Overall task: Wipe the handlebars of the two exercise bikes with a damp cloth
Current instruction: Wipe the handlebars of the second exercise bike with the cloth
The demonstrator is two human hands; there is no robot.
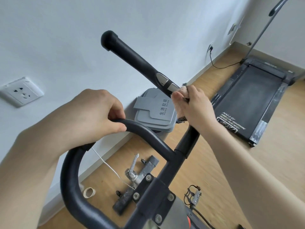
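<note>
My L hand is clenched round the curved L side of the bars, fingers over the top, thumb underneath, right where the black tube bends; my R hand grasps the cloth and holds it wrapped round the R arm of the bars, just below the silver sensor; only bits of cloth show, pale at the top by my fingers and dark-checked at the bottom under my palm; rest of it is hidden in my fist. R arm of the bars rises diag. up-left past the sensor to a rounded black end cap; both arms join at the stem in the middle, w/ a bolted bracket lower down. Only one bike is in view.

Below the bars, on the wood floor: grey bin w/ lid marked "Home Scrap", against the wall, between my hands as seen from here; a silver lever on the bike frame; thin white cable running along near the skirting; pale ring lying flat by the wall; a caged pedal lower R. Treadmill lies further off to the R, its black lead going to a wall plug. White socket on the wall, far L.
</note>
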